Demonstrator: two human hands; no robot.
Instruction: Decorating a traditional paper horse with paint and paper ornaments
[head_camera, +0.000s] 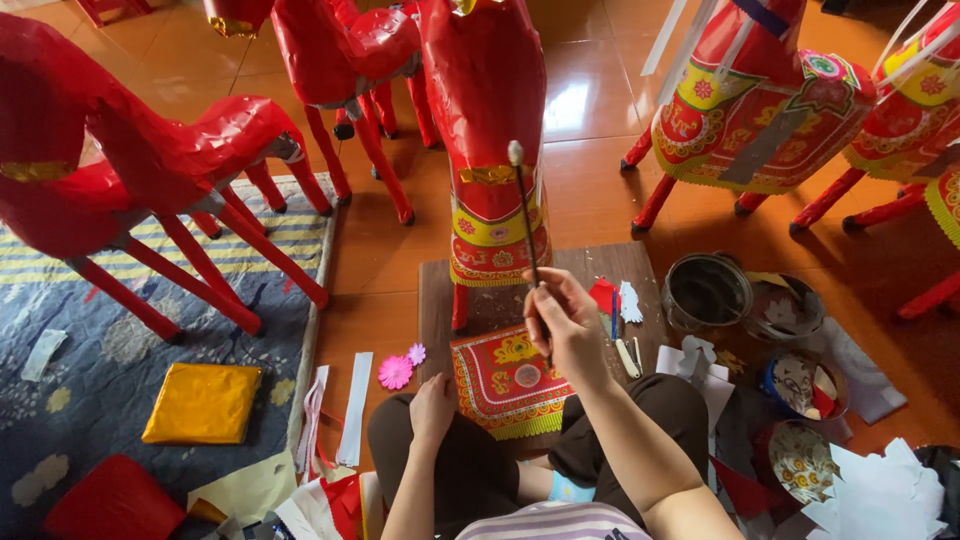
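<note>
A seated person's right hand (565, 320) pinches a thin brush (526, 215) near its lower end, the long axis almost upright, its pale tip tilted slightly left against a red paper horse (487, 110) standing directly ahead. The left hand (432, 408) rests loosely curled and empty on the knee. A patterned red paper panel (508, 378) lies on the wooden board (440, 300) below the brush. Two pink paper flowers (401, 368) lie left of it, one dark pot (706, 292) to the right, and one yellow paper square (203, 403) on the rug (130, 340).
</note>
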